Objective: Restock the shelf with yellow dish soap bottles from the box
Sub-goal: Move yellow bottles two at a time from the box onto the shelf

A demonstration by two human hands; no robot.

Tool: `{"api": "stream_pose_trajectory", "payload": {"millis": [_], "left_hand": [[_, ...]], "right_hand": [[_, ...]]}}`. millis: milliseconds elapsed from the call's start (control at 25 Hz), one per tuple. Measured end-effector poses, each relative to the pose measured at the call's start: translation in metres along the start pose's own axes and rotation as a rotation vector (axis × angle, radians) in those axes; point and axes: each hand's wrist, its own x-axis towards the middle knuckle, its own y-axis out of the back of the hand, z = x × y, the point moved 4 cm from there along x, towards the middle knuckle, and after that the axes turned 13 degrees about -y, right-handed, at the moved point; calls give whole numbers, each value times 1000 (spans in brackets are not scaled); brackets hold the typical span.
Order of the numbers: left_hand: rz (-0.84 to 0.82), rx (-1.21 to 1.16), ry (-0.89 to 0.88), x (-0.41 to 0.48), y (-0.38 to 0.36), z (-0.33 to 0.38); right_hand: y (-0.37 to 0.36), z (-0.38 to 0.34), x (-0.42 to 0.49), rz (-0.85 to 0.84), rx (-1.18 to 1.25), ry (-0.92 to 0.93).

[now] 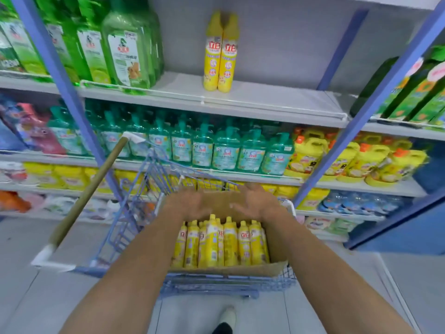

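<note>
An open cardboard box [231, 270] sits in a blue wire cart [134, 189] and holds several yellow dish soap bottles [226, 242] standing upright. Both my hands hover above the bottles, over the far half of the box. My left hand [190, 204] and my right hand [255, 201] are blurred, fingers spread and holding nothing. Two yellow dish soap bottles [220, 53] stand side by side on the upper white shelf [265, 97], which is otherwise bare to their right.
Green bottles [127, 49] fill the upper shelf's left end. Teal pump bottles [204, 145] and yellow jugs [310, 155] line the shelf below. Blue uprights [361, 116] frame the bay. A wooden-handled tool [91, 189] leans on the cart's left side. My shoe [226, 319] is on the grey floor.
</note>
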Motion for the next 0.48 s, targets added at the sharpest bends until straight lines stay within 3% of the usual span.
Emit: {"api": "stream_pose_trajectory", "payload": {"millis": [480], "left_hand": [[-334,-101,46,78,-129,6]], "right_hand": [[-136,70,67,-242,126,-161]]}}
